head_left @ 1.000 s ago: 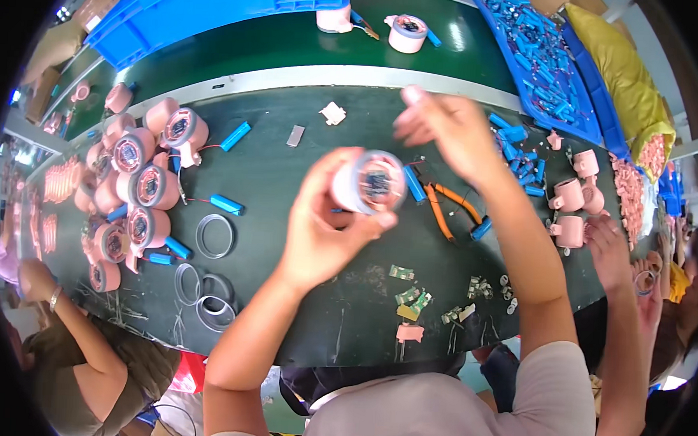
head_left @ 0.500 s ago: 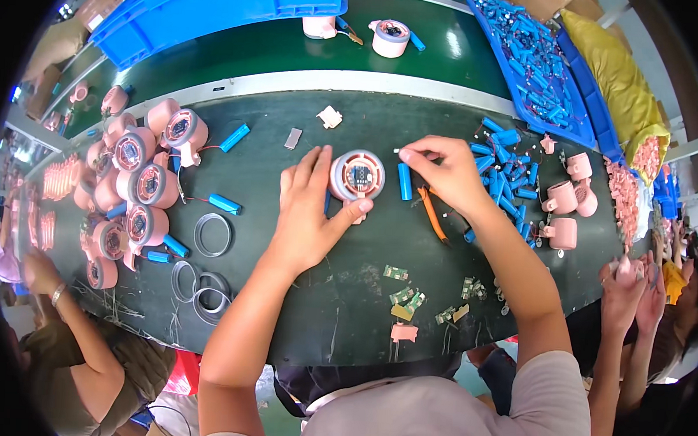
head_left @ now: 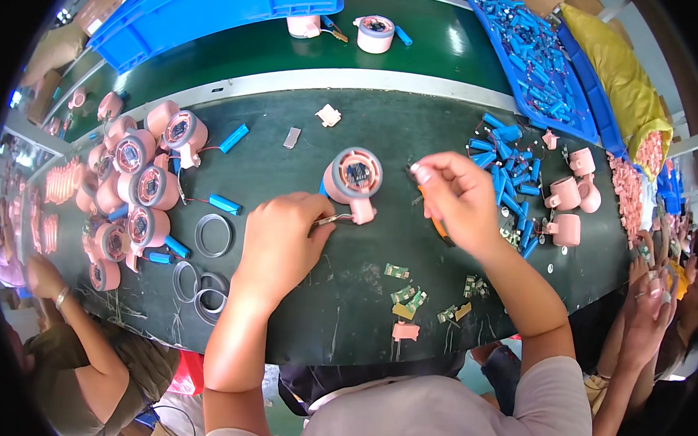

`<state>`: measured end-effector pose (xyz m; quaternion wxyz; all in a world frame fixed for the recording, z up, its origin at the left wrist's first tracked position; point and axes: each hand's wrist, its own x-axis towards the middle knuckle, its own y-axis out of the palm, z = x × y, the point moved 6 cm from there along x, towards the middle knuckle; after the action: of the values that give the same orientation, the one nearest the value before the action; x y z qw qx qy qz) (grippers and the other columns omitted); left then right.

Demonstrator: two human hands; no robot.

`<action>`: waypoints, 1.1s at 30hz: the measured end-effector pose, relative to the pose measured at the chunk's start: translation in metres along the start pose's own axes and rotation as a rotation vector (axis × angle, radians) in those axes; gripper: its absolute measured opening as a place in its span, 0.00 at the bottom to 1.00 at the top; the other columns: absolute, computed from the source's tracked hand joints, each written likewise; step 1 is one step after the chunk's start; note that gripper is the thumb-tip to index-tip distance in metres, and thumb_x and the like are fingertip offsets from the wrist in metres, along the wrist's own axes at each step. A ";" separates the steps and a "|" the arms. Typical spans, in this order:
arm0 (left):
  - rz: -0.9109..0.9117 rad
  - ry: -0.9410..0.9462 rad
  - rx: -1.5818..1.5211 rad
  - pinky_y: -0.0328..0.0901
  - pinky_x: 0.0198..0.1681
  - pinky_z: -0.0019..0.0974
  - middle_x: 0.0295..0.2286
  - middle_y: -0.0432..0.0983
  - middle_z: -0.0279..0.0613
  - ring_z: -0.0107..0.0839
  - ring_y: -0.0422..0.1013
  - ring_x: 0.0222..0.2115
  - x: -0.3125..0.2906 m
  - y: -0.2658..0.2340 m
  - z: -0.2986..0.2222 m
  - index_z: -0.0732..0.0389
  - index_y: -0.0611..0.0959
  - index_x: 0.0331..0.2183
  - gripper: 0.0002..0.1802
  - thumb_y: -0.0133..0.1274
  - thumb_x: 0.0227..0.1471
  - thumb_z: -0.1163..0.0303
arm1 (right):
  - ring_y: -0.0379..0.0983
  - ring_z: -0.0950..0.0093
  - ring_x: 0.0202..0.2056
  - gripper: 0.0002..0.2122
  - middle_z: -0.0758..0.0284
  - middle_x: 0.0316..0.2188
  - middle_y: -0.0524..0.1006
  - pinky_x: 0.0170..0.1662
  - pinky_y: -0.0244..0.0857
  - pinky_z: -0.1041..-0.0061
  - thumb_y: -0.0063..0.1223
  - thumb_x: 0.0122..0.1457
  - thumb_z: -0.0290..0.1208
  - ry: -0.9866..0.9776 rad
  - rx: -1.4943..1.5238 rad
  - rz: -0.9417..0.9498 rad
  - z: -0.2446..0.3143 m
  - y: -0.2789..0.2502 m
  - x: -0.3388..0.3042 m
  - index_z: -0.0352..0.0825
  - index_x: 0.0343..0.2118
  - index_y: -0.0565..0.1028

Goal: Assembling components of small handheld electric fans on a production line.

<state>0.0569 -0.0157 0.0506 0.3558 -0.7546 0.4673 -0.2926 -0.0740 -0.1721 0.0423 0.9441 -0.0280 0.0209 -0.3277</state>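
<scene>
On the dark surface [head_left: 352, 319], a round pink case [head_left: 338, 180] with a gray rim sits near the left hand [head_left: 282, 234]. That hand's grip pinches a thin strip [head_left: 333, 218] beside the case. The right hand [head_left: 462, 203] has a narrow grip near an orange handle [head_left: 440, 229]; I cannot tell if it holds anything. Blue tubes [head_left: 508, 134] lie nearby.

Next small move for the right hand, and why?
I'd probably firm up the right hand on the orange-handled pliers: it is right over them, though its grip is partly hidden, while the left hand pinches a thin strip beside the pink housing.
</scene>
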 end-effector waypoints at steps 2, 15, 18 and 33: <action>-0.100 0.064 -0.164 0.67 0.28 0.36 0.28 0.74 0.41 0.39 0.73 0.25 0.004 -0.008 -0.012 0.64 0.78 0.26 0.10 0.62 0.36 0.78 | 0.65 0.88 0.20 0.05 0.73 0.21 0.72 0.22 0.57 0.87 0.50 0.58 0.23 -0.238 -0.183 0.046 0.008 0.011 -0.008 0.30 0.36 0.75; -0.338 0.105 -1.239 0.71 0.37 0.28 0.36 0.73 0.43 0.30 0.74 0.34 0.007 0.013 -0.001 0.68 0.80 0.37 0.11 0.51 0.49 0.86 | 0.72 0.71 0.21 0.05 0.63 0.24 0.74 0.23 0.64 0.75 0.55 0.51 0.20 -0.763 -0.374 0.102 0.041 0.045 -0.001 0.30 0.31 0.74; -0.340 0.092 -1.152 0.71 0.35 0.27 0.34 0.74 0.43 0.28 0.74 0.31 0.007 0.009 0.000 0.68 0.81 0.37 0.11 0.52 0.49 0.85 | 0.73 0.68 0.23 0.05 0.63 0.23 0.74 0.23 0.65 0.73 0.55 0.50 0.21 -0.821 -0.449 0.089 0.043 0.045 -0.001 0.31 0.30 0.74; -0.421 -0.048 -1.102 0.72 0.33 0.26 0.31 0.74 0.41 0.26 0.74 0.30 0.004 0.015 0.002 0.70 0.80 0.35 0.08 0.52 0.49 0.84 | 0.73 0.67 0.23 0.05 0.60 0.24 0.75 0.25 0.65 0.76 0.54 0.50 0.17 -0.734 -0.487 0.020 0.033 0.057 -0.001 0.27 0.30 0.74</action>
<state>0.0523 -0.0241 0.0377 -0.1439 -0.9112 0.3823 -0.0539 -0.0381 -0.1257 0.0710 0.8580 -0.3641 -0.2391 -0.2722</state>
